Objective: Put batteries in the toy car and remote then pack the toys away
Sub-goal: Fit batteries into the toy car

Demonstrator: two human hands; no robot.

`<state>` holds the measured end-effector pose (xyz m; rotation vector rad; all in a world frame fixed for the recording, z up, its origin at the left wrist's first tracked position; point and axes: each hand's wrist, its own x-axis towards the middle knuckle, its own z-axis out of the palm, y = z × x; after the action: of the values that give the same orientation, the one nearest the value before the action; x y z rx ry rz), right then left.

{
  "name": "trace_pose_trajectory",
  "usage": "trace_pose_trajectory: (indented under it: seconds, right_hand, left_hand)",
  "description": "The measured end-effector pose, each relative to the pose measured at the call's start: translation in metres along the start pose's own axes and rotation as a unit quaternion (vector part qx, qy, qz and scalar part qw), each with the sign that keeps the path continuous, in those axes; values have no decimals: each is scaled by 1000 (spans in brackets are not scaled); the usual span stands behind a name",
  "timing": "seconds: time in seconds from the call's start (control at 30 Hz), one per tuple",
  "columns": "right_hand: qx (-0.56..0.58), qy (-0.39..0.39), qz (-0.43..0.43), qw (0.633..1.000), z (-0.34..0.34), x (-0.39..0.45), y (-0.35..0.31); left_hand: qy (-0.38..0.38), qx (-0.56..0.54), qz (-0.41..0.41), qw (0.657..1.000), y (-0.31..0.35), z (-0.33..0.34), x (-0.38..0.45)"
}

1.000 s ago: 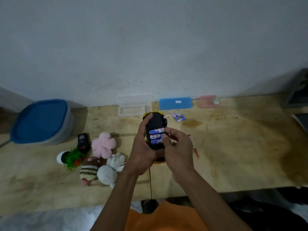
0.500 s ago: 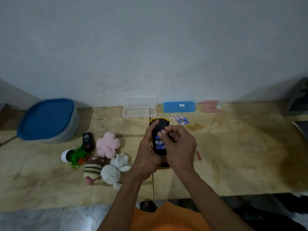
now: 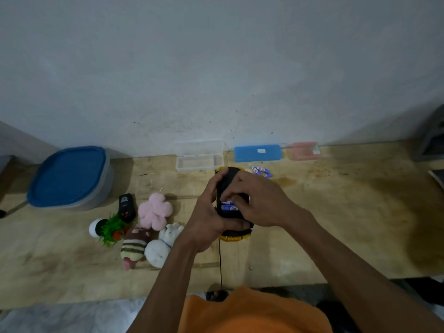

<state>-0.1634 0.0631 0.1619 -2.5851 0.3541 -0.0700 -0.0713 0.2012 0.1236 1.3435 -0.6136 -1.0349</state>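
Hands (image 3: 209,219) grip toy car (image 3: 225,186) above table (image 3: 336,224), right side bare.

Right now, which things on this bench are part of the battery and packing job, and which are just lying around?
Part of the job:
toy car, held upturned in left hand and right hand
batteries in it
loose batteries
remote
soft toys
blue-lidded tub

Just lying about:
clear case
blue case
pink case
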Motion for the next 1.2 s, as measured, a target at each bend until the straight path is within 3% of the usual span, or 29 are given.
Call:
trace_pose_trajectory:
  seconds: [0.33, 0.6, 0.77, 0.97, 1.03, 1.1, 1.2]
  right_hand:
    - [-81, -94, -102, 987, -18, 19, 3]
    - [-2, -126, -119, 985, -15, 28, 13]
    - [82, -84, -129, 985, -13, 24, 19]
    - [193, 7, -65, 979, 0, 22, 24]
    - [263, 44, -18, 964, 3, 21, 21]
    - [363, 93, 50, 926, 3, 21, 16]
    - [577, 146, 161, 788, -2, 17, 7]
  left_hand:
    - [-5, -41, -9, 999, 5, -2, 3]
    - [-4, -42, -17, 999, 0, 2, 8]
    - [-7, -42, -16, 999, -2, -2, 11]
    - [-12, -45, -18, 999, -1, -5, 14]
    - [-9, -48, -19, 999, -1, -6, 16]
    - [4, -42, -19, 999, -2, -8, 16]
    - [23, -36, -18, 999, -4, -13, 14]
